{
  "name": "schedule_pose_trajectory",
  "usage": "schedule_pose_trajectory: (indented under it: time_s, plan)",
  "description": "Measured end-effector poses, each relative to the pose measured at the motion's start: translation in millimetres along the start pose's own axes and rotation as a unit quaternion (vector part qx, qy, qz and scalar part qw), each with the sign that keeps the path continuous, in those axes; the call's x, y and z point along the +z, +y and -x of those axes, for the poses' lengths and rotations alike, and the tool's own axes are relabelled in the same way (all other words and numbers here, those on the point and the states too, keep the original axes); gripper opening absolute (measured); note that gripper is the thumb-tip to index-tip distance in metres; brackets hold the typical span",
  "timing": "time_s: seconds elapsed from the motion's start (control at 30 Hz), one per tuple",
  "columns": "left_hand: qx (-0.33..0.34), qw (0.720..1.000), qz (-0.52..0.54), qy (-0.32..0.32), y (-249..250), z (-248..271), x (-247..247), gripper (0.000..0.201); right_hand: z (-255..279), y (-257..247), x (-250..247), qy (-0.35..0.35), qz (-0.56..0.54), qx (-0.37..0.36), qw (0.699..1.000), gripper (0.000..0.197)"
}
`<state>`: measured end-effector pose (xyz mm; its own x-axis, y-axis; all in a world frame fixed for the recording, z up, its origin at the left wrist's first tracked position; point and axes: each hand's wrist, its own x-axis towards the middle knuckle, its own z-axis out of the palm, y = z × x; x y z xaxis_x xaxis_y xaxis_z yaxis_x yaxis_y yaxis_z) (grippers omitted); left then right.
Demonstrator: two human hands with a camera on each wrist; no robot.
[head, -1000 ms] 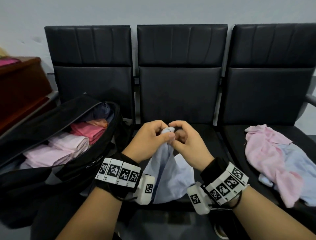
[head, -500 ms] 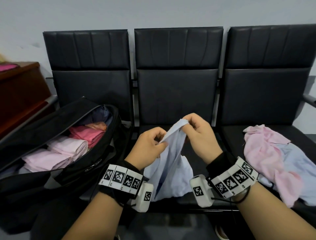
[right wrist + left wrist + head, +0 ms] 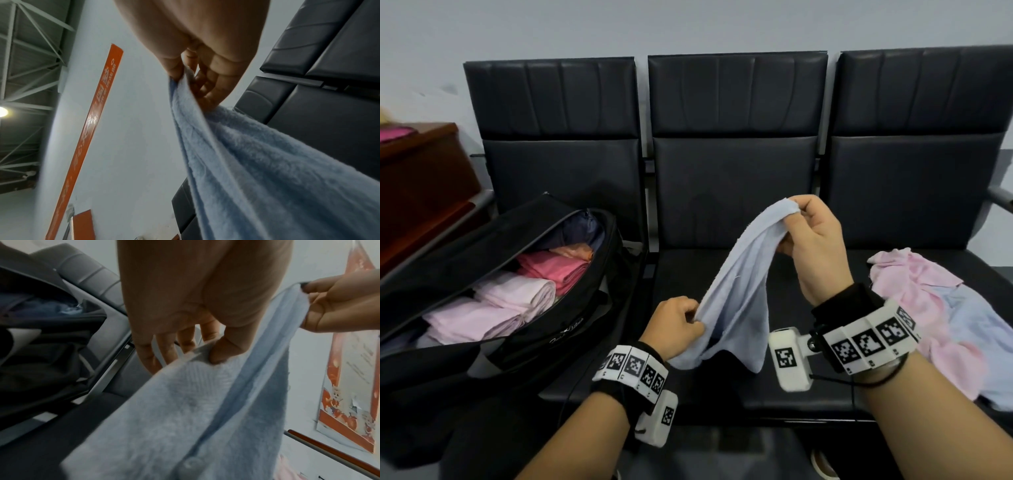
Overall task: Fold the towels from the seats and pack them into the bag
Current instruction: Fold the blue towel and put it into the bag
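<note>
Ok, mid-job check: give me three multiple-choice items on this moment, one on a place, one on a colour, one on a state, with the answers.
1. Where does the open black bag stand?
A. on the left seat
B. on the middle seat
C. on the right seat

2. What colour is the towel held between the hands?
A. pink
B. light blue
C. white

3. What state is the held towel in?
A. folded flat on the seat
B. packed in the bag
C. stretched between the left hand and the right hand

Answers:
1 A, the head view shows the bag there.
2 B, all views show blue pile.
3 C, each hand pinches an edge, the right one higher.
</note>
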<state>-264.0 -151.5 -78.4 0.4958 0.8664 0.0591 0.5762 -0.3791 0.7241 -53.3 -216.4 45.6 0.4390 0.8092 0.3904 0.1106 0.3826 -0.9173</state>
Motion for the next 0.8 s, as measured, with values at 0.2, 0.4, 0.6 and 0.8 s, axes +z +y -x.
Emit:
schedule_pose_trajectory:
  time_s: [0.2, 0.4, 0.6, 0.8]
  plan:
    - [-0.038, 0.998, 0.04, 0.012, -26, 2, 5, 0.022, -5, 1, -9, 0.038, -0.017, -0.004, 0.999, 0.015]
    - [-0.075, 0.992, 0.053, 0.091, -53, -1, -6, 0.016, -9, 10, -19, 0.064, -0.028, -0.001, 0.998, 0.016]
    - [-0.061, 0.943, 0.167, 0.281, -40, -6, -46, 0.029, -9, 34, -25, 0.029, 0.059, 0.037, 0.997, 0.023]
    - [-0.02, 0.916, 0.27, 0.296, 18, -10, -77, 0.033, 8, 51, -1, -0.101, 0.137, 0.065, 0.983, 0.014]
